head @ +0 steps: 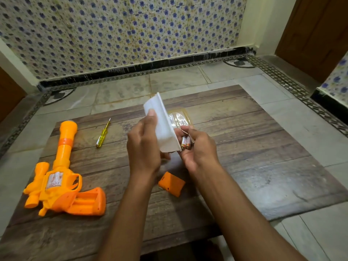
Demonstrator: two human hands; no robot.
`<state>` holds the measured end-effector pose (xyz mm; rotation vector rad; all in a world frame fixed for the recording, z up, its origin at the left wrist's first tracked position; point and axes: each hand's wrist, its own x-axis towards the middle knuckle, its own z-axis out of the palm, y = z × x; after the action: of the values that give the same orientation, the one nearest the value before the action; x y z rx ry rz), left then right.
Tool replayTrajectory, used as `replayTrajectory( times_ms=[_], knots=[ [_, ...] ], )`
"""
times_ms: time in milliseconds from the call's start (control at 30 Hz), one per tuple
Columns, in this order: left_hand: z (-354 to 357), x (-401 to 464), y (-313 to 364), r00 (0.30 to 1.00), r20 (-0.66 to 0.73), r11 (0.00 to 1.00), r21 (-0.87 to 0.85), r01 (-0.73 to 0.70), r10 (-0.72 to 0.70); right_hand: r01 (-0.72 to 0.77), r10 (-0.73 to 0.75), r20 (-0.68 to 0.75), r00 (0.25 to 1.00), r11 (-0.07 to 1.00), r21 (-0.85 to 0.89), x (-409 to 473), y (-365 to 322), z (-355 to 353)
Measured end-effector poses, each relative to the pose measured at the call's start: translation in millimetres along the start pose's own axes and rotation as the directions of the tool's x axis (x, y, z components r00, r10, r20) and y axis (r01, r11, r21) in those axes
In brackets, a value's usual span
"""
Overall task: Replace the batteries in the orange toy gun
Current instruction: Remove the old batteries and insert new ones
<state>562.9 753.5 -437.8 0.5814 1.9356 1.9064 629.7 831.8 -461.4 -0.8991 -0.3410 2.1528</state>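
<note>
The orange toy gun (62, 178) is laid on its side at the left of the wooden board (244, 166), barrel pointing away, with the grip's battery compartment (88, 201) turned upward and uncovered; it appears empty, presumably so that fresh cells can be dropped straight in. A worn sticker is seen on the gun's body, but its print cannot be read. Just beyond the gun, a yellow-handled screwdriver (103, 133) is left within reach, probably kept for the cover screw. Further right, the left hand (144, 146) is closed on a white card backing (162, 125), thumb pressed to its face, so that the card is bent away from the clear blister (178, 119) behind it. Below the hands, the orange battery cover (171, 183) rests on the board, apart from the gun, set aside until the cells are in. The right hand (197, 147) is curled around the batteries (186, 142), at least two of which show at the card's lower edge; they are apparently being drawn out of the pack. Their jackets are copper and dark in colour, yet no brand name can be made out. The step in hand is judged to be unpacking.
</note>
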Motion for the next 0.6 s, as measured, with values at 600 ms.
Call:
replayTrajectory(
  times_ms=[600],
  knots=[
    [8,-6,-15,0.974,0.112,0.961,-0.177,0.213,-0.195,0.326,-0.255,0.235,0.938,0.417,-0.848,6,-22,-15]
  ],
)
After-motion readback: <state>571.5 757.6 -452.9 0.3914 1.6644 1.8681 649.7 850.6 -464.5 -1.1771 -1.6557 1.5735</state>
